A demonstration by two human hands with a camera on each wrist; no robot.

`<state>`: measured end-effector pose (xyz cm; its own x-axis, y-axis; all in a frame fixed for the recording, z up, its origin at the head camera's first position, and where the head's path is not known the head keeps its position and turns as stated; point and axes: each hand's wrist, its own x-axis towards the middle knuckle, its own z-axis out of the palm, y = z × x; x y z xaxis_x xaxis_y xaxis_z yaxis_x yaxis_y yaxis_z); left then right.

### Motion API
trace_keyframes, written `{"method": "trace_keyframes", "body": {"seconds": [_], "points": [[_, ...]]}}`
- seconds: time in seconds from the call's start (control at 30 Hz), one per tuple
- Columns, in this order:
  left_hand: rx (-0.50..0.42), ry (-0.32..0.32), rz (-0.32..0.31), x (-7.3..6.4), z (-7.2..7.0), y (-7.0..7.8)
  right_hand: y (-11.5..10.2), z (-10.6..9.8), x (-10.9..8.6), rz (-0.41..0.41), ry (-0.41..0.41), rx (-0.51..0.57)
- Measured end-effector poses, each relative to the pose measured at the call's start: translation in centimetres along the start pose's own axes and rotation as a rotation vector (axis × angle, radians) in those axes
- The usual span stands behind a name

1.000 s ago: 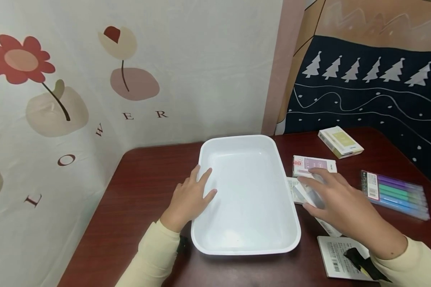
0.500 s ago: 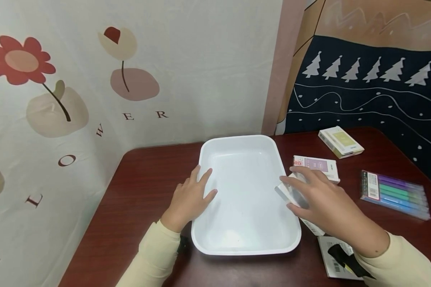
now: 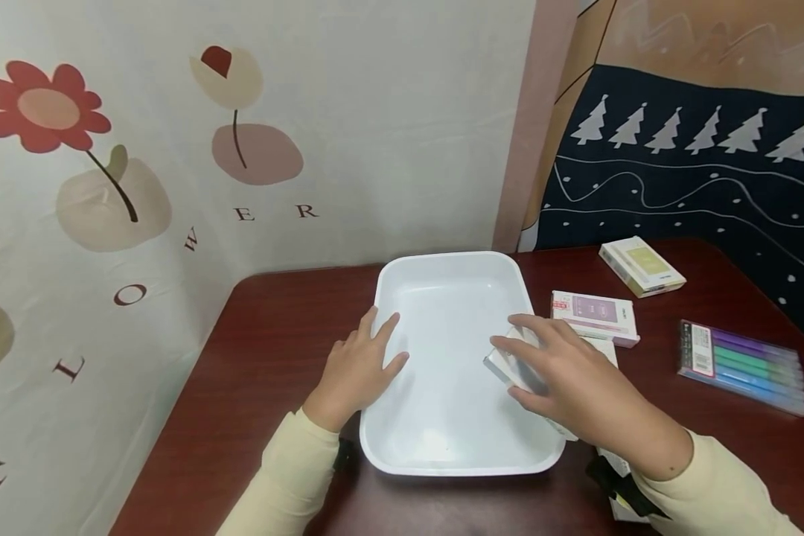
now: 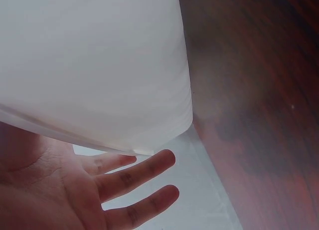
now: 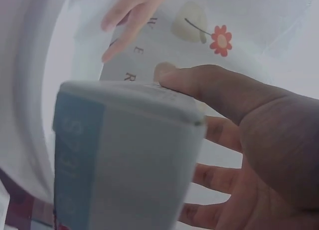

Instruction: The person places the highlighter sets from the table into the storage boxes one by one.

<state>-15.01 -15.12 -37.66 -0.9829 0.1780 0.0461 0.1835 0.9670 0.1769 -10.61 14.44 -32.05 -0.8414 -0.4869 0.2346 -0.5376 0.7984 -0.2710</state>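
Observation:
My right hand [image 3: 566,376] holds a long, small box between thumb and fingers, over the right side of a white rectangular tray [image 3: 442,409]. The box [image 5: 129,160] is white with a pale blue band bearing printed characters; in the head view the hand covers much of it. At the tray's left side is my left hand [image 3: 351,372], fingers spread, with thumb and index finger reaching over the rim. Straight fingers [image 4: 149,167] show just outside the tray's wall in the left wrist view. Nothing else lies inside the tray.
Right of the tray lie a purple-labelled box [image 3: 596,316], a yellow-labelled box [image 3: 643,266] and a clear pack of coloured pens [image 3: 744,365]. A white box [image 3: 604,348] and another flat one [image 3: 626,512] are partly hidden by the right arm. Fabric-covered walls border the table.
My right hand has moved left with the small box, from above the other boxes to over the tray's right side. The left hand stays at the tray's left rim.

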Motion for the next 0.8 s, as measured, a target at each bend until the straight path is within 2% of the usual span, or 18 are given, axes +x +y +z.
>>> {"method": "trace_keyframes", "body": {"seconds": [0.2,0.53,0.8], "points": [[0.009,0.000,0.003,0.0,0.1,0.0,-0.6,1.0,0.6,-0.081,0.017,0.000],[0.022,0.013,0.009,0.1,0.0,0.1,-1.3,2.0,1.0,-0.168,0.016,-0.005],[0.052,0.021,0.012,0.1,0.1,0.1,-1.8,2.7,1.3,-0.122,-0.023,0.075]]}}
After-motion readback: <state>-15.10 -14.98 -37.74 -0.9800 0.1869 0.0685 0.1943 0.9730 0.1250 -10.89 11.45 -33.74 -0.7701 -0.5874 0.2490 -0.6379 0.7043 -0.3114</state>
